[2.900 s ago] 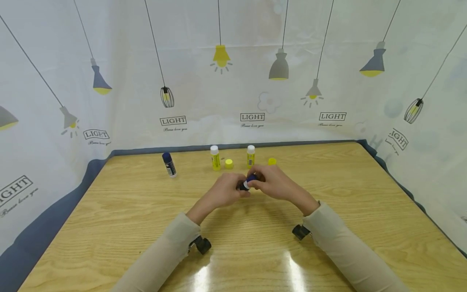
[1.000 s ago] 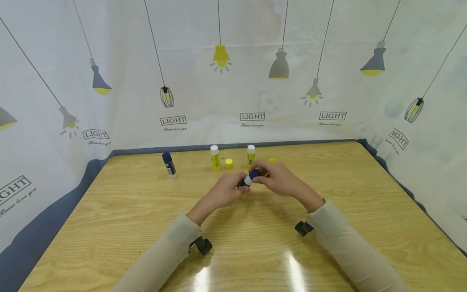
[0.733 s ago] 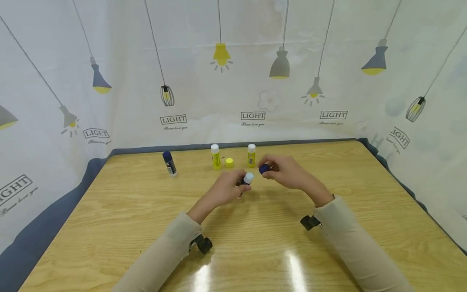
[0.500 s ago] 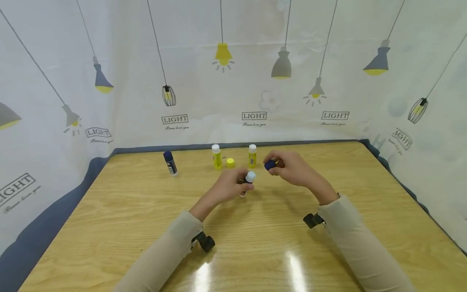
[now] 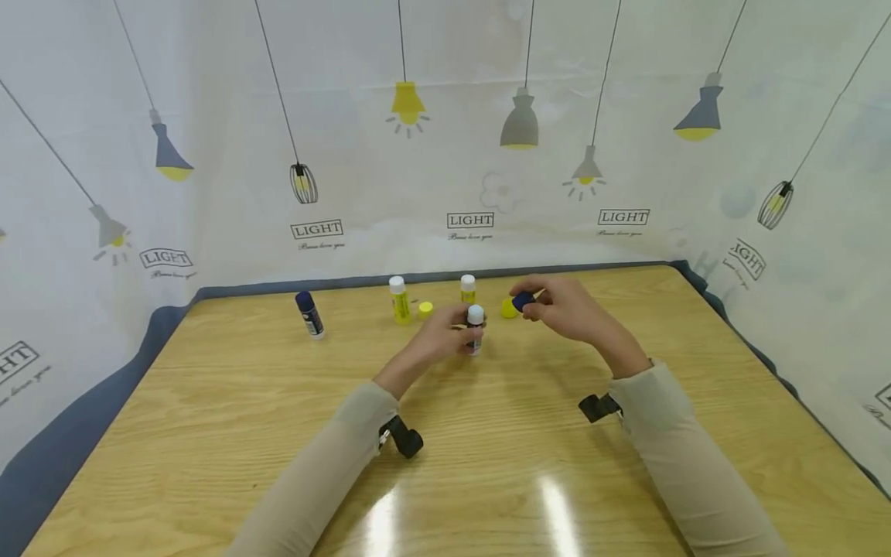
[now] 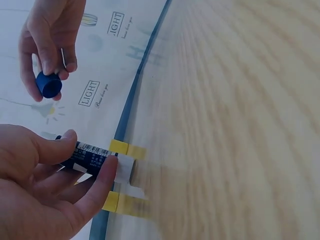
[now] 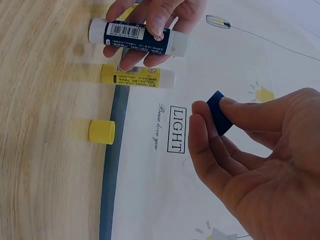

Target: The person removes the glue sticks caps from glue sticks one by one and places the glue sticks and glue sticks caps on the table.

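My left hand (image 5: 440,334) grips a dark blue glue stick (image 5: 476,317) upright, its white top uncovered. In the right wrist view, the barcode label of this glue stick (image 7: 132,37) shows between the fingers. Whether its base touches the table, I cannot tell. To the right and a little higher, my right hand (image 5: 574,311) pinches a dark blue cap (image 5: 524,302) between thumb and fingers. The cap's hollow end appears in the left wrist view, apart from the stick. Just behind the right fingertips stands a yellow cap (image 5: 509,309).
Toward the back stand two uncapped yellow glue sticks, one on the left (image 5: 400,300) and one (image 5: 468,289) partly behind my left hand. Another yellow cap (image 5: 425,309) lies between them. A capped dark blue glue stick (image 5: 309,315) stands at the left. A printed curtain borders the wooden table (image 5: 209,433).
The dark blue cap came off the glue stick. My right hand carried it right and back; my left hand tilted the stick upright and moved it slightly back.
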Motion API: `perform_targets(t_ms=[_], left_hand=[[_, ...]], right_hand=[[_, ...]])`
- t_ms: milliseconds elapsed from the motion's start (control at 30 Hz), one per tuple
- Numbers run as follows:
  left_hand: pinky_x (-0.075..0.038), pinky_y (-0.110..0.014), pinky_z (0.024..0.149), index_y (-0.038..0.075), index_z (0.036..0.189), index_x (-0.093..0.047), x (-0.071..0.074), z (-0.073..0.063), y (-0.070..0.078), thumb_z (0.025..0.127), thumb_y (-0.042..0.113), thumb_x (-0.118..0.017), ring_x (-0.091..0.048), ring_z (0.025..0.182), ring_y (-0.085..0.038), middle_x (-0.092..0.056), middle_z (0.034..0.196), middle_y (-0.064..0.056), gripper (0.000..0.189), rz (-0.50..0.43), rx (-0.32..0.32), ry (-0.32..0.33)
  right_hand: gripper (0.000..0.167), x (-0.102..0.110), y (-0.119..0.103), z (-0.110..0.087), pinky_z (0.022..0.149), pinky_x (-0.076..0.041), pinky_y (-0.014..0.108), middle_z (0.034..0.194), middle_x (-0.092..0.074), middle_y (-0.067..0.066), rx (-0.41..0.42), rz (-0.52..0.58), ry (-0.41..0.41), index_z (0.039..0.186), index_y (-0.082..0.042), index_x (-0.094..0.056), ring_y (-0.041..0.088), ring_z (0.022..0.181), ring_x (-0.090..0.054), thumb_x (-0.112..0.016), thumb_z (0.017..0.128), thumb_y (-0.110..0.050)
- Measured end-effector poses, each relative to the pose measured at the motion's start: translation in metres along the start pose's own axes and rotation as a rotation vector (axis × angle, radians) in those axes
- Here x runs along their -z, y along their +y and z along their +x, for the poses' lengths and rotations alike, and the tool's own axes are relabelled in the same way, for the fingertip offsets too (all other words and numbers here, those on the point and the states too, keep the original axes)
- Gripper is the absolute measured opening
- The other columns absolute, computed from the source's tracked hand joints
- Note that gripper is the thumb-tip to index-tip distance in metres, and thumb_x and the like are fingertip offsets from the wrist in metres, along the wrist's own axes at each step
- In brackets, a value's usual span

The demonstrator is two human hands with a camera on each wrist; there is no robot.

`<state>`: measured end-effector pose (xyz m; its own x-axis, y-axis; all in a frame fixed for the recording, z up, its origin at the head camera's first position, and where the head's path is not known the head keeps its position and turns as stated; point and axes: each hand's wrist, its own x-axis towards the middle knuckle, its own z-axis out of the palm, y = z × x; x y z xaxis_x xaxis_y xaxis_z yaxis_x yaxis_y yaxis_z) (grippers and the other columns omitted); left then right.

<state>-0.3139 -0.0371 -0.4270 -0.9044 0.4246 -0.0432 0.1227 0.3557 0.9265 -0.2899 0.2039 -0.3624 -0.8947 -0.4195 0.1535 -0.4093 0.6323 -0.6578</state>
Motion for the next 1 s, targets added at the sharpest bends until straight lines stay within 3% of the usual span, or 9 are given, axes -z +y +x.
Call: perform_targets(t_ms=[233,533,833,1000], left_hand=[[-0.062,-0.038,0.087,0.005,0.132,-0.061,0.0,0.009,0.002,0.103,0.007,-0.063,-0.066,0.122,-0.031,-0.065,0.136,-0.015,0.029,0.025,0.028,0.026],[-0.061,-0.039,0.091,0.004,0.136,-0.061,-0.001,0.013,-0.002,0.102,0.008,-0.065,-0.063,0.127,-0.031,-0.065,0.138,-0.015,0.035,0.046,0.018,0.024],[-0.06,-0.037,0.09,0.006,0.135,-0.063,0.004,0.013,-0.008,0.1,0.011,-0.068,-0.066,0.121,-0.028,-0.069,0.132,-0.014,0.035,0.095,0.021,0.031],[-0.056,-0.041,0.101,0.001,0.135,-0.062,0.008,0.01,-0.009,0.096,0.011,-0.074,-0.067,0.121,-0.03,-0.069,0.131,-0.017,0.042,0.134,0.048,0.02]], right_hand=[[0.03,0.003,0.003,-0.001,0.07,-0.056,0.031,0.126,-0.066,0.026,0.011,-0.006,0.006,0.13,-0.003,-0.067,0.026,0.093,-0.075,-0.062,0.1,-0.002],[0.033,-0.001,0.01,0.002,0.081,-0.062,0.041,0.125,-0.066,0.026,-0.027,0.006,0.013,0.132,-0.001,-0.06,0.033,0.101,-0.073,-0.066,0.099,-0.004],[0.032,-0.004,0.006,0.01,0.08,-0.062,0.04,0.124,-0.068,0.02,-0.037,-0.024,0.104,0.127,0.0,-0.064,0.032,0.101,-0.072,-0.071,0.097,-0.007],[0.03,-0.007,0.006,0.015,0.08,-0.062,0.04,0.124,-0.07,0.021,-0.061,-0.027,0.084,0.127,-0.001,-0.068,0.032,0.102,-0.072,-0.07,0.097,-0.005]])
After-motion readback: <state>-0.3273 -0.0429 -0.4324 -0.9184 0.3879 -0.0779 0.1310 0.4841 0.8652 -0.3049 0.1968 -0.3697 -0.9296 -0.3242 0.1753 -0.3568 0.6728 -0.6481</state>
